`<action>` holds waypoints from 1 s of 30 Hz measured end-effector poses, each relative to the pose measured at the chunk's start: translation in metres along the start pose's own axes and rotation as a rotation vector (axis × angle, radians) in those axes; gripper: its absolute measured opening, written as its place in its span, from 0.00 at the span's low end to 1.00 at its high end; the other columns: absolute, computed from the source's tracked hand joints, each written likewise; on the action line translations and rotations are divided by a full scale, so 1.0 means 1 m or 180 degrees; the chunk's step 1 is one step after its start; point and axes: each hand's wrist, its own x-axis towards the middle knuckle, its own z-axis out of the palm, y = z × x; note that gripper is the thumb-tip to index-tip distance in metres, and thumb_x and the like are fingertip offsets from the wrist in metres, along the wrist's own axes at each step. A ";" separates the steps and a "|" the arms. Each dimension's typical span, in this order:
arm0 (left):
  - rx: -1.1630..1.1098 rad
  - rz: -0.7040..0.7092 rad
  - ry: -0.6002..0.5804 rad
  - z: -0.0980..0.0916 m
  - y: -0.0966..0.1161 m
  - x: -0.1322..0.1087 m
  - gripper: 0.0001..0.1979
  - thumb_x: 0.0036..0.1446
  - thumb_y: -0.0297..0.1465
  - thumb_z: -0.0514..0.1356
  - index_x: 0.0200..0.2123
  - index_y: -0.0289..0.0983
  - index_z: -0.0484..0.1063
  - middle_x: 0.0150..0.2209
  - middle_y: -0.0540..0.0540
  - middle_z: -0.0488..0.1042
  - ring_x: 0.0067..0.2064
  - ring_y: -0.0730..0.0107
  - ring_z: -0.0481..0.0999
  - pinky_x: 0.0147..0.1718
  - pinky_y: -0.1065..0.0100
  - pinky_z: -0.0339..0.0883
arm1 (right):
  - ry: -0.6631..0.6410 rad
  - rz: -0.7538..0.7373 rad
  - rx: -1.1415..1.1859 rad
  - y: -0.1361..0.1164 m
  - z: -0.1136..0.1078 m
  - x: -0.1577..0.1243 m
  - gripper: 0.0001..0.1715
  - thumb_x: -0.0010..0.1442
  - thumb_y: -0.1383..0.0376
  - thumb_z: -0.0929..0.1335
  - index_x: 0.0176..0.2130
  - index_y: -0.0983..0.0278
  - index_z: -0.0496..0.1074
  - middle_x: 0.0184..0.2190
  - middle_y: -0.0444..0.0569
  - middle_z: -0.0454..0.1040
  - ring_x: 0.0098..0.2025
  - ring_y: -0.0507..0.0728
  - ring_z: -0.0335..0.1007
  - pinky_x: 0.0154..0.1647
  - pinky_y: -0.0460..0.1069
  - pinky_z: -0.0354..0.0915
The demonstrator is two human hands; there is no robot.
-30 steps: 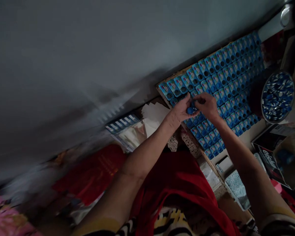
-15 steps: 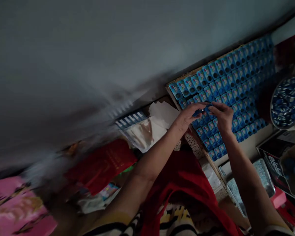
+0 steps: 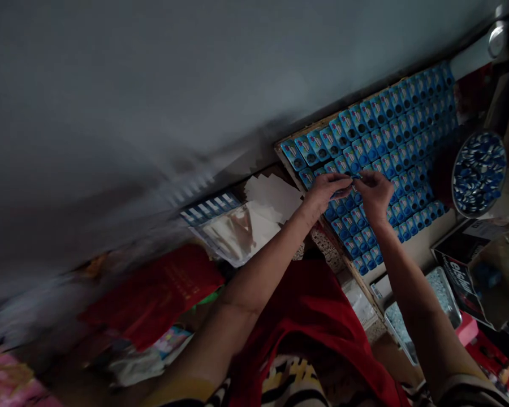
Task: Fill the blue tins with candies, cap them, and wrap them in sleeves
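Fingertips [image 3: 343, 182] over half-hidden blue packs [image 3: 385, 121]

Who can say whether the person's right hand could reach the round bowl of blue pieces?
Probably yes: the right hand is over the blue cards, and the bowl sits to its right, nothing visible between.

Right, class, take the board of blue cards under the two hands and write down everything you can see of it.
The board is flat, with a pale wooden-looking rim, lying slantwise beside a grey wall. Small blue cards, each with a dark round spot, cover it in tight rows. The left hand and right hand rest on cards at its left end, close together.
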 end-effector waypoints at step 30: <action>0.1342 0.0809 0.1087 -0.021 0.021 -0.013 0.05 0.50 0.25 0.65 0.25 0.38 0.73 0.19 0.54 0.72 0.20 0.76 0.70 0.23 0.75 0.59 | -0.1080 -0.0534 -0.1897 0.007 0.025 0.093 0.13 0.54 0.62 0.80 0.31 0.58 0.75 0.32 0.49 0.77 0.49 0.69 0.79 0.51 0.61 0.72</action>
